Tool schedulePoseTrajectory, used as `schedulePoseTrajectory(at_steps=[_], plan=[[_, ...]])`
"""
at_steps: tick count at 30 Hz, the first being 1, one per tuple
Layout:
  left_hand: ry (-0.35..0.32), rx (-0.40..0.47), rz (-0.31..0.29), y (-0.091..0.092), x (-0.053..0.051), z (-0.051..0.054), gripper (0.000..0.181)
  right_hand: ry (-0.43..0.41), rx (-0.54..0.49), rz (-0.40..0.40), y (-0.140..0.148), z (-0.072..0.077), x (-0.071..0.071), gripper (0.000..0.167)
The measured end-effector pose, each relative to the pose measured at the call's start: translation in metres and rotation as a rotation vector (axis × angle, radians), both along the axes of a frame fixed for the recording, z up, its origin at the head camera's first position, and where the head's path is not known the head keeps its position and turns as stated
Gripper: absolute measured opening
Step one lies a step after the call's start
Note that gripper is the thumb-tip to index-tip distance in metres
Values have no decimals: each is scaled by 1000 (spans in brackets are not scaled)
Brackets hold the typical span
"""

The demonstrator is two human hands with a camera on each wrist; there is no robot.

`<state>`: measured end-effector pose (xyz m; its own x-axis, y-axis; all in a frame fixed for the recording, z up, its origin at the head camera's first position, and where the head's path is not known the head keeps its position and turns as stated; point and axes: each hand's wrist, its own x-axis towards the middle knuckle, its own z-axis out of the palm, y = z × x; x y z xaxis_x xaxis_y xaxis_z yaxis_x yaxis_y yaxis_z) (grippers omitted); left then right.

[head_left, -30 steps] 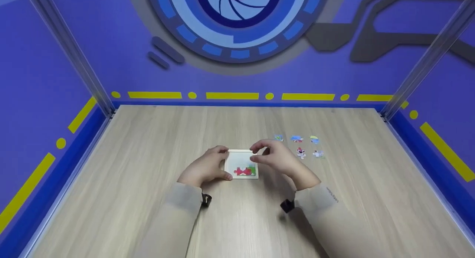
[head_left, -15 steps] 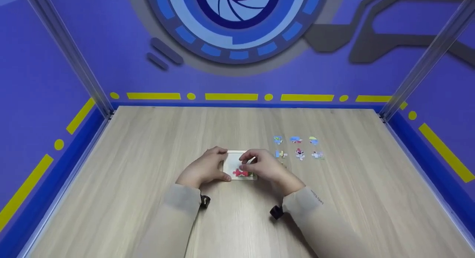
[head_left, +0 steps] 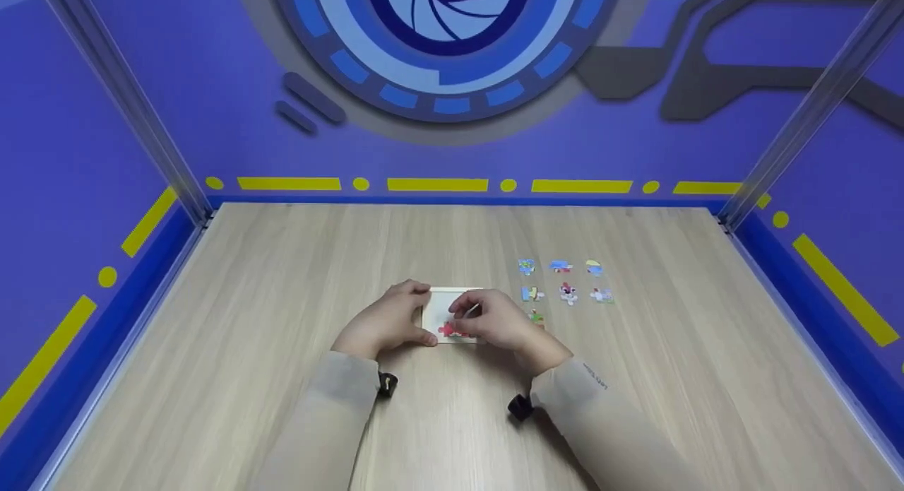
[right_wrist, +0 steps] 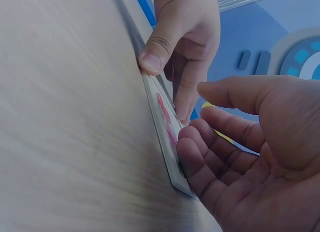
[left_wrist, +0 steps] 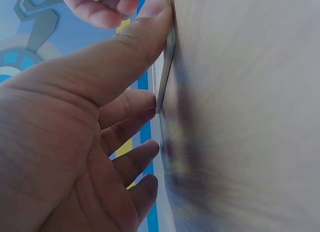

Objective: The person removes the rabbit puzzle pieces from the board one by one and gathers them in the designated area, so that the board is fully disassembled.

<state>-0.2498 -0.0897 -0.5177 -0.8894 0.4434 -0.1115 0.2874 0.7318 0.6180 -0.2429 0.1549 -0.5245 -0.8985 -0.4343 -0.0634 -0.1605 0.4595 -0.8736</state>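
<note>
A small shallow puzzle tray (head_left: 439, 304) with a pale base lies on the table. My left hand (head_left: 385, 325) grips its left edge, thumb at the near corner and fingers at the far corner. In the left wrist view the left thumb (left_wrist: 150, 29) lies along the tray's edge. Red puzzle pieces (head_left: 448, 329) lie along the tray's near side, partly covered by my right hand (head_left: 498, 325). That hand is over the tray's right part with bent fingers. The right wrist view shows its lower fingertips (right_wrist: 189, 148) at the tray's edge, with no piece visible between thumb and fingers.
Several loose puzzle pieces (head_left: 568, 293) lie in rows on the table, right of the tray. One green and red piece (head_left: 536, 317) is close to the right hand. Blue panels (head_left: 452, 152) enclose the wooden table (head_left: 282, 265) at the back and sides.
My right hand has moved left and down from the tray's upper right corner onto the pieces, uncovering loose pieces on the table. The left hand keeps its grip on the tray.
</note>
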Motion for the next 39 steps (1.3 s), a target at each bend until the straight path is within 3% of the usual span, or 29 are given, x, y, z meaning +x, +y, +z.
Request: schedulePoseTrajectory(at_steps=[8,14,22,39], plan=[[-14,0,-1,0,0,1,88,82,158,2,-3,-2,3,33],[-10,-15,-1,-1,1,0,88,165,264,57,-6,-4,8,35],[-20,-5,7,-1,3,2,88,195,275,66,-10,-6,9,26],[9,-5,-8,-1,2,2,84,153,249,50,-11,-7,9,25]])
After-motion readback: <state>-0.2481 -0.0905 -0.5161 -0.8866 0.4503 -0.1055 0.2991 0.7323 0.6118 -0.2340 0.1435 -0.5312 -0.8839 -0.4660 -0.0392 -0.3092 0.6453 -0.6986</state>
